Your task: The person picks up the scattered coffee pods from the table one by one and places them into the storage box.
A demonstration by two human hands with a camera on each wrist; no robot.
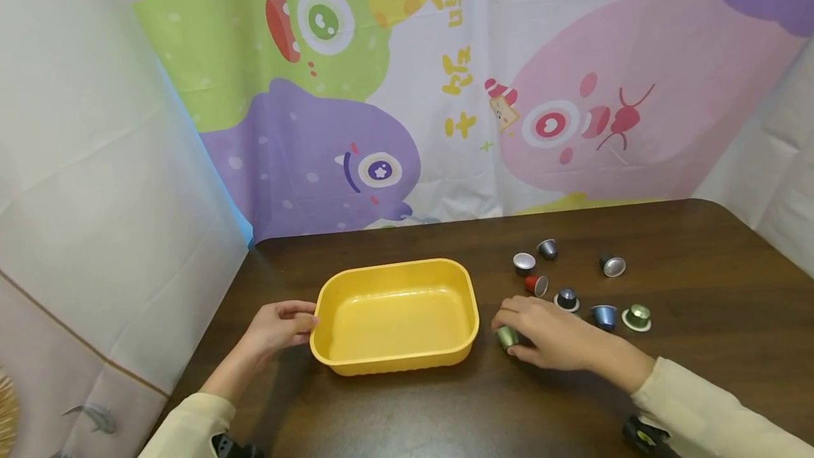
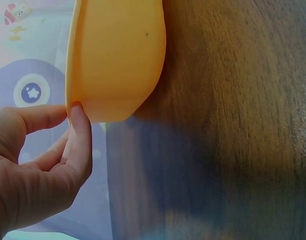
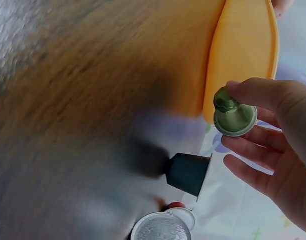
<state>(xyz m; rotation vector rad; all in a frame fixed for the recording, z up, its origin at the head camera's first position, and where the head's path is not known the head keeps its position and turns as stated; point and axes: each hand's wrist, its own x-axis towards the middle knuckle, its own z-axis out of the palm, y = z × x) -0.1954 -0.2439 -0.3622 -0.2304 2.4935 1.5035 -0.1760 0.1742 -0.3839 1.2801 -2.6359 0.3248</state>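
Pinching green capsule (image 3: 234, 116), right hand (image 3: 273, 145), wrist-only.

I wear a pale cream, soft-looking long-sleeved top whose cuffs end at my wrists, leaving my bare left hand (image 1: 280, 327) and bare right hand (image 1: 553, 338) uncovered, with a small black camera unit strapped under each sleeve.
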